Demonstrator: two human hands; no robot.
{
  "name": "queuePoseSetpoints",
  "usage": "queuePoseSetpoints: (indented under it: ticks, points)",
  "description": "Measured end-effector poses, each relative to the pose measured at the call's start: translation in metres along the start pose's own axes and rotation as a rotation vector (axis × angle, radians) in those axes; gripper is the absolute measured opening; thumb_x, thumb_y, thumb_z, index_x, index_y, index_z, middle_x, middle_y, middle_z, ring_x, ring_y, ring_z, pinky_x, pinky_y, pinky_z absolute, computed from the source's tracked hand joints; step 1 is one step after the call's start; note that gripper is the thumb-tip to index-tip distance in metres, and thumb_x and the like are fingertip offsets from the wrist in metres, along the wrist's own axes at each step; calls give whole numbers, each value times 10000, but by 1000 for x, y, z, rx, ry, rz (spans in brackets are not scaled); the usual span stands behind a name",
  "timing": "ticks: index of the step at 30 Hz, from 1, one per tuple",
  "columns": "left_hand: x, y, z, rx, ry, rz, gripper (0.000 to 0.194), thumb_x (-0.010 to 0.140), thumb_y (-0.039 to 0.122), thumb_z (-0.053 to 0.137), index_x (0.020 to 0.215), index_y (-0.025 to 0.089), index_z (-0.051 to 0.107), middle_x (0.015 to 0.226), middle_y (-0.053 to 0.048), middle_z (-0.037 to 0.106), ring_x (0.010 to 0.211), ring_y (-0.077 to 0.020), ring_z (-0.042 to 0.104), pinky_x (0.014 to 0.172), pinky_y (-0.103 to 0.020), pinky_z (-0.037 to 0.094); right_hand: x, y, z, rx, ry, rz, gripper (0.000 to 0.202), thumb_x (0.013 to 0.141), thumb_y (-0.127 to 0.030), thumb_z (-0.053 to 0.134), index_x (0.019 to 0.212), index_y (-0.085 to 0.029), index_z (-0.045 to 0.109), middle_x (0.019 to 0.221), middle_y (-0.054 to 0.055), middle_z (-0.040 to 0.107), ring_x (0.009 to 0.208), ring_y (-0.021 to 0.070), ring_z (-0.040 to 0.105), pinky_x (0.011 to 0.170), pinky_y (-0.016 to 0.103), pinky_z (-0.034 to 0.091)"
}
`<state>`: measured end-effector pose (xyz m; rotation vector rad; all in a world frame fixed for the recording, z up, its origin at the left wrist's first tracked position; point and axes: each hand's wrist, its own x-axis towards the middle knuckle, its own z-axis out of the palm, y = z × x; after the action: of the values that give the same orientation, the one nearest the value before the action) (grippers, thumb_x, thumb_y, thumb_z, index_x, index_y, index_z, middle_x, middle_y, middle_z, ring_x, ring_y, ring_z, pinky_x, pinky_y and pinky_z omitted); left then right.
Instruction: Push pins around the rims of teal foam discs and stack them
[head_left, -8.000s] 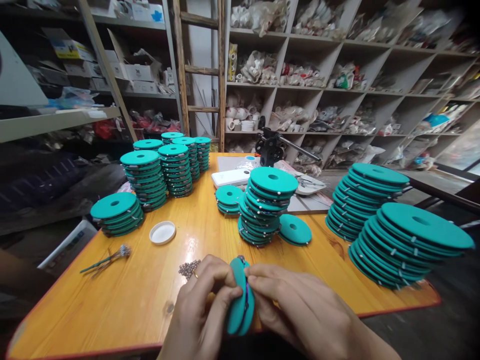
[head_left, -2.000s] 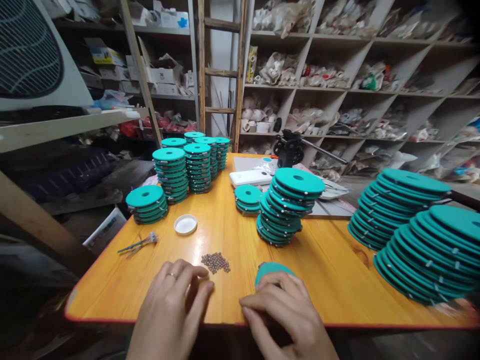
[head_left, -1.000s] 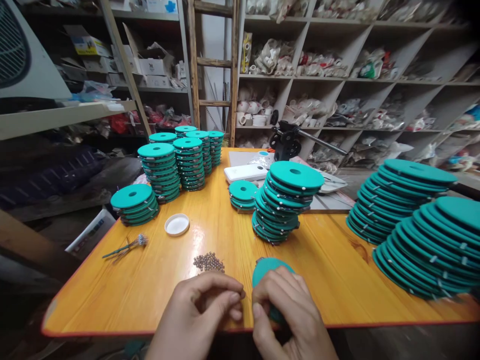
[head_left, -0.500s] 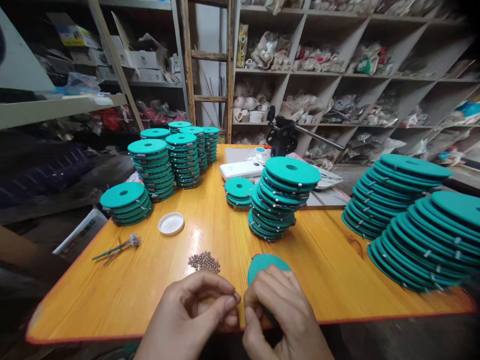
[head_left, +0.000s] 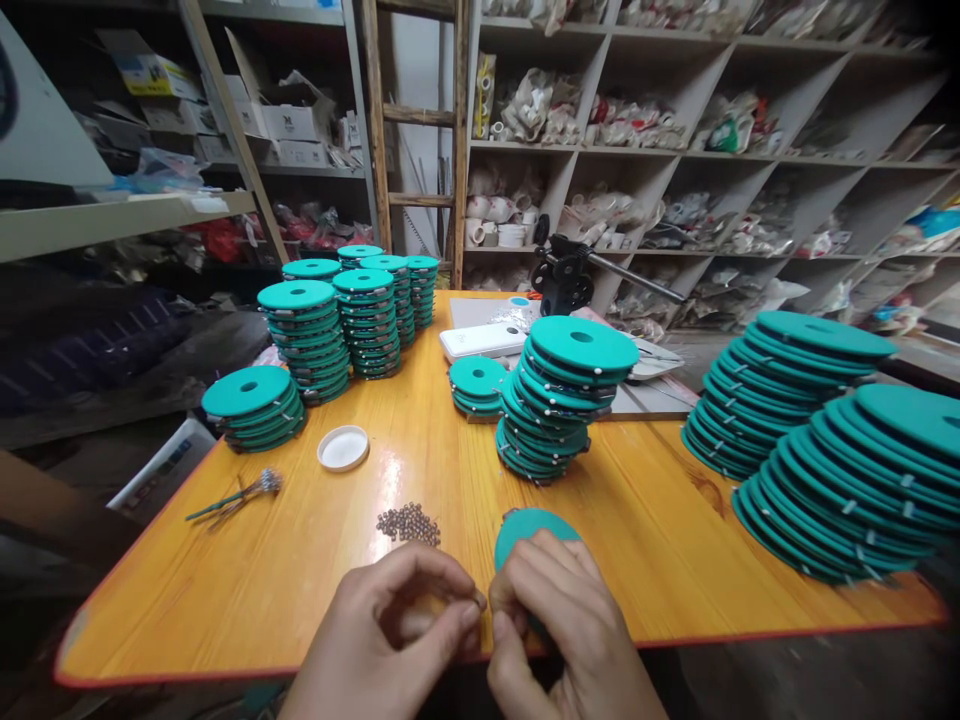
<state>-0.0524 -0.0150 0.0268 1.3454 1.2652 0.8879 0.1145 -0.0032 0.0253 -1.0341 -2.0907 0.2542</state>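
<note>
At the table's near edge, my left hand is closed in a pinch of thumb and forefinger. A tiny dark thing, perhaps a bead, shows at those fingertips. Close beside it, my right hand is also pinched shut, its fingertips almost meeting the left ones; what they grip is too small to make out. Under and behind the right hand lies a flat green disc with a hole partly covered by the fingers. Just beyond my left hand is a loose pile of small brown beads on the wooden table.
A tall stack of green spools stands ahead, with more stacks at left and right. A white lid and a bundle of wires lie left. Behind are a black metal device and shelves.
My left hand has shifted slightly right, bringing its fingertips closer to the right hand. The right hand has barely moved, and the objects on the table stay put.
</note>
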Motion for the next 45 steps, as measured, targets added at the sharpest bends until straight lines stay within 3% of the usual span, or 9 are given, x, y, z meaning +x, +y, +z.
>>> queuePoseSetpoints:
  ticks: [8, 10, 13, 17, 25, 27, 31, 38, 45]
  points:
    - [-3, -1, 1, -39, -30, 50, 84, 888, 249, 571, 838, 183, 560, 732, 3, 621, 687, -135, 635, 645, -219, 498, -1, -1, -4, 22, -44, -11, 138, 814, -91, 463, 705, -174, 476, 652, -8, 507, 654, 138, 497, 615, 279, 328]
    - [-4, 0, 2, -172, -26, 44, 133, 894, 249, 583, 805, 190, 503, 690, 35, 578, 642, -107, 617, 623, -197, 487, -2, 1, -6, 79, -26, -29, 46, 841, -128, 550, 857, -171, 555, 780, 11, 600, 731, 143, 566, 664, 279, 406]
    - [-4, 1, 3, -281, -29, 69, 192, 904, 272, 599, 792, 192, 465, 718, 51, 540, 629, -81, 597, 612, -183, 483, -3, 5, -8, 161, 3, -107, 278, 825, -119, 656, 1081, -213, 602, 973, 23, 661, 863, 147, 626, 742, 262, 477]
    - [-4, 1, 3, -257, -33, 78, 228, 923, 308, 583, 788, 192, 441, 709, 38, 559, 635, -93, 593, 627, -204, 487, -5, 6, -7, 211, 59, -112, 180, 835, -39, 584, 916, -195, 622, 857, 27, 654, 771, 132, 628, 676, 236, 506]
    - [-5, -6, 1, -279, -19, 98, 223, 920, 293, 590, 779, 192, 451, 704, 35, 565, 610, -94, 599, 603, -196, 480, -5, 5, -7, 222, 101, -117, 205, 825, -56, 603, 966, -194, 655, 882, 47, 653, 785, 137, 626, 694, 235, 558]
    - [-4, -8, 1, -208, -31, 95, 107, 901, 279, 608, 887, 196, 541, 752, 11, 598, 656, -121, 613, 613, -212, 485, -6, 6, -8, 262, 80, -81, 193, 830, -31, 587, 906, -193, 660, 861, 44, 630, 768, 125, 621, 651, 204, 554]
    - [1, -1, 9, 168, -37, 190, 290, 857, 199, 615, 1143, 227, 649, 900, -51, 638, 747, -165, 597, 654, -251, 470, -10, 5, -10, 357, 121, 71, 141, 862, -75, 571, 885, -188, 652, 846, 39, 534, 722, 93, 615, 512, 108, 511]
    - [9, 7, 24, 350, 4, 295, 183, 871, 173, 520, 824, 166, 696, 722, -37, 603, 632, -143, 545, 568, -232, 399, -12, 9, -15, 325, 83, 199, 106, 909, -146, 543, 849, -193, 616, 811, 28, 540, 680, 98, 608, 491, 120, 493]
    - [10, 7, 24, 382, 45, 280, 170, 842, 191, 513, 718, 168, 627, 625, 4, 514, 533, -110, 453, 489, -207, 342, -11, 14, -15, 239, 139, 111, 153, 890, -105, 488, 764, -184, 522, 720, 2, 504, 628, 86, 534, 540, 158, 443]
